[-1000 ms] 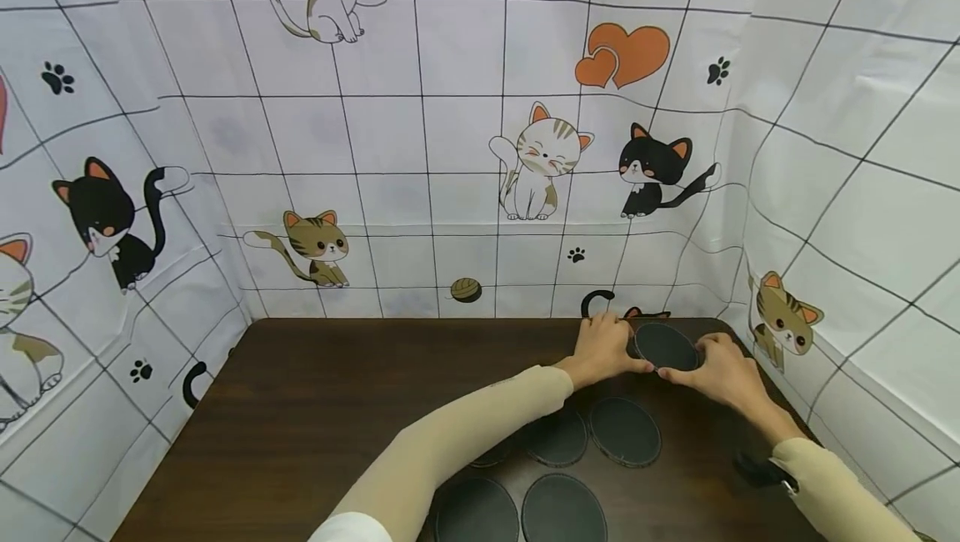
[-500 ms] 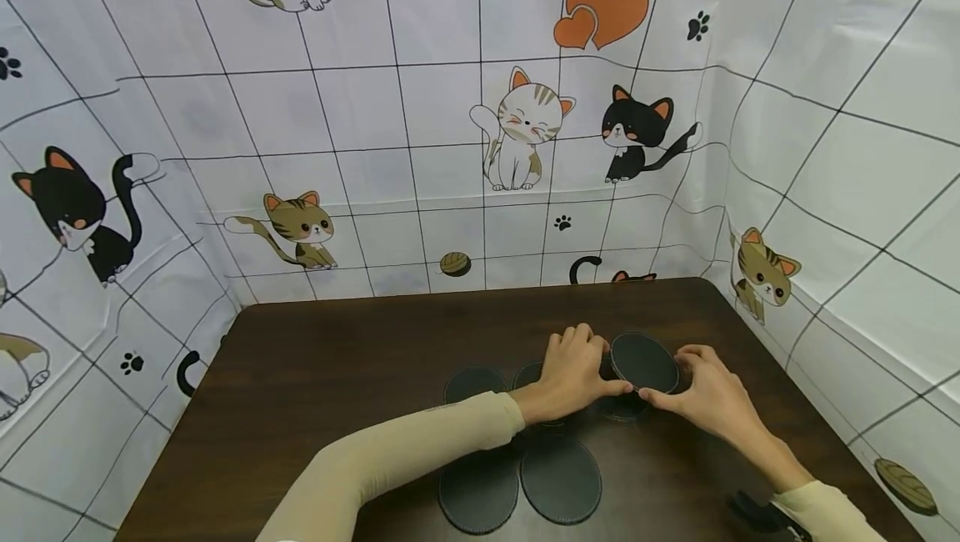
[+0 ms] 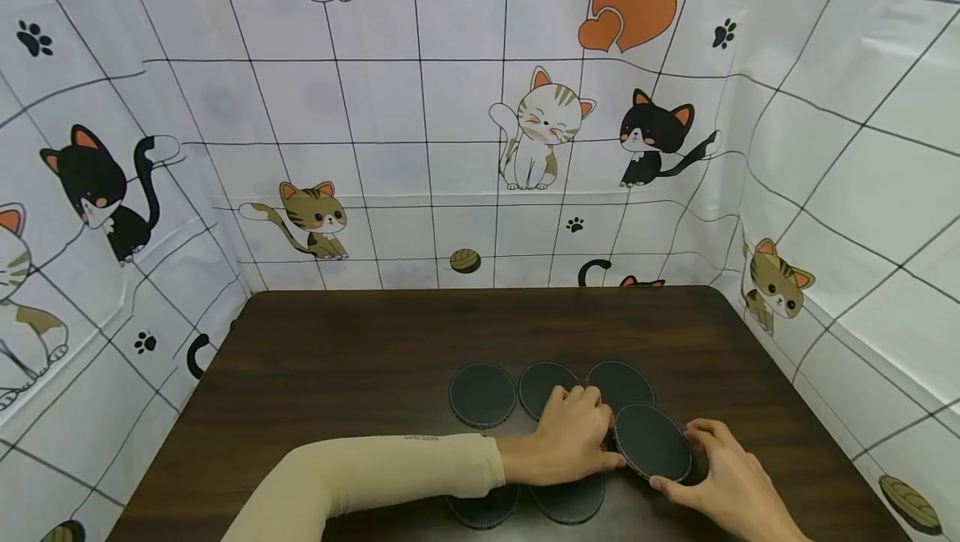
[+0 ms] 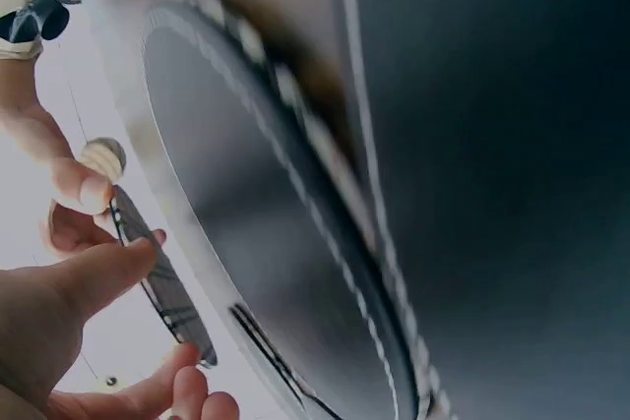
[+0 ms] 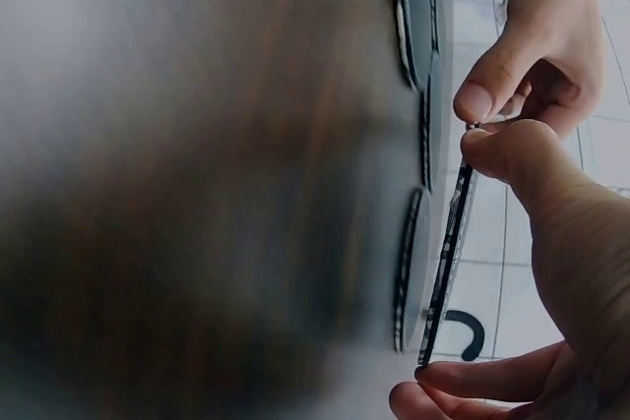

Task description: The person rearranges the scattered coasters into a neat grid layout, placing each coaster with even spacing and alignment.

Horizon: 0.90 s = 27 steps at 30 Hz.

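Note:
Both hands hold one dark round coaster (image 3: 652, 442) with a stitched rim. My left hand (image 3: 566, 438) grips its left edge, and my right hand (image 3: 727, 475) pinches it from the right. The right wrist view has this coaster (image 5: 450, 243) edge-on, raised off the table between thumbs and fingertips. Behind it lies a back row of three matching coasters, among them a left one (image 3: 482, 394), a middle one (image 3: 547, 383) and a right one (image 3: 621, 383). Two more, a left coaster (image 3: 483, 509) and a right coaster (image 3: 568, 502), lie in front, partly covered by my left arm.
The coasters lie on a dark brown wooden table (image 3: 337, 367). White sheeting (image 3: 390, 117) printed with a grid and cartoon cats stands along the table's back and both sides.
Both hands have brought the held coaster from beyond the back row toward me, to the right end of the front row. The head view has shifted slightly; the lying coasters keep their arrangement.

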### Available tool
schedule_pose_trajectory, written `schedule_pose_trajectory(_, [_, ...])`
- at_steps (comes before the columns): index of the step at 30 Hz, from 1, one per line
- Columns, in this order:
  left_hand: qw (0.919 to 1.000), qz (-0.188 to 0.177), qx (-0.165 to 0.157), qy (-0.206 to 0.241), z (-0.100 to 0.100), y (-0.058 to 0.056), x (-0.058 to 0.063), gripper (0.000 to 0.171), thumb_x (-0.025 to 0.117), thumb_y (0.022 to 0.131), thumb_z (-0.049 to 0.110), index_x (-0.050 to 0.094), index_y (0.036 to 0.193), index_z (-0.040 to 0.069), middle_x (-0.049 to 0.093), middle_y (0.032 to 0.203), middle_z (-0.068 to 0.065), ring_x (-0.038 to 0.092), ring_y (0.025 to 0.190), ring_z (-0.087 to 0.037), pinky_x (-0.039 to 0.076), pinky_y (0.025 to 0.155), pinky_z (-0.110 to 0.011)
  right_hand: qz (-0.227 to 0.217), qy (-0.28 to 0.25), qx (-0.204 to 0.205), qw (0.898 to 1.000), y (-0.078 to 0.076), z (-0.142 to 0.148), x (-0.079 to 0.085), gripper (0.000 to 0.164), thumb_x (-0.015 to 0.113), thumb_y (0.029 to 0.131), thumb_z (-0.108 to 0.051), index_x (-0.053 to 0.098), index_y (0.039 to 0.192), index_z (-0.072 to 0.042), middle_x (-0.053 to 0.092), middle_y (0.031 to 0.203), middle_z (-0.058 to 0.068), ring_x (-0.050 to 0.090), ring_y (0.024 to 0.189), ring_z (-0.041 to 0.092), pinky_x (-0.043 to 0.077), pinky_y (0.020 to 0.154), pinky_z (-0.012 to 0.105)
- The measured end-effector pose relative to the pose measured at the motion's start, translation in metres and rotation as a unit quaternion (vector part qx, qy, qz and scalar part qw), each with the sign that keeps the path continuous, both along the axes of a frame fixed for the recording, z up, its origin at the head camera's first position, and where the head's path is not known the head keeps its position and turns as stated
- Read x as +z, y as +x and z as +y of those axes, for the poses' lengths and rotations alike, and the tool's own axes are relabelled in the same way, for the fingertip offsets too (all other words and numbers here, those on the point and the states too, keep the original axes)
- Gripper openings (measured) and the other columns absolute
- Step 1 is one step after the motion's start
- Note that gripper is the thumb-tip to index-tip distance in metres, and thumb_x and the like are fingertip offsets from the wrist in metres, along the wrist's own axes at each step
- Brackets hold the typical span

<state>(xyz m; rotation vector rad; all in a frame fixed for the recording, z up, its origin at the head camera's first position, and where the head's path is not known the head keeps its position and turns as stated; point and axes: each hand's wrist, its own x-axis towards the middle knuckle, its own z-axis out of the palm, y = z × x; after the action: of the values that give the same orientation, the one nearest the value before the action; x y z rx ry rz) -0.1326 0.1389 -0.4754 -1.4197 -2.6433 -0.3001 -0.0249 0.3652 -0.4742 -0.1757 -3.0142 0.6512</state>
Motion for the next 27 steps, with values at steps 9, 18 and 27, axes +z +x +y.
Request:
schedule_pose_trajectory(9, [0.9980, -0.034, -0.022, -0.049, -0.006, 0.011, -0.003, 0.042, 0.071, 0.087, 0.064, 0.061, 0.068, 0.029, 0.051, 0.085, 0.010, 0.042, 0.072, -0.006, 0.036, 0.073, -0.030, -0.028, 0.049, 0.027, 0.998, 0.006, -0.007, -0.012, 0.094, 0.083, 0.069, -0.069, 0.066, 0.116, 0.010, 0.054, 0.127, 0.025, 0.058, 0.103, 0.043, 0.047, 0.077, 0.062])
schedule_pose_trajectory(18, [0.9968, -0.052, -0.034, -0.050, -0.009, 0.009, -0.009, 0.040, 0.073, 0.089, 0.059, 0.060, 0.066, 0.028, 0.051, 0.084, 0.009, 0.042, 0.072, -0.007, 0.036, 0.073, -0.030, -0.020, 0.087, 0.046, 0.995, 0.002, -0.011, -0.017, 0.101, 0.081, 0.067, -0.075, 0.065, 0.117, 0.011, 0.055, 0.124, 0.025, 0.057, 0.105, 0.045, 0.047, 0.078, 0.062])
schedule_pose_trajectory(27, [0.9971, -0.027, -0.024, -0.067, -0.007, 0.005, -0.002, 0.039, 0.068, 0.091, 0.062, 0.065, 0.074, 0.027, 0.055, 0.093, 0.008, 0.046, 0.077, -0.008, 0.039, 0.074, -0.031, -0.029, 0.081, 0.043, 0.995, -0.001, -0.005, -0.009, 0.098, 0.079, 0.070, -0.074, 0.065, 0.118, 0.011, 0.056, 0.123, 0.028, 0.058, 0.104, 0.048, 0.047, 0.077, 0.065])
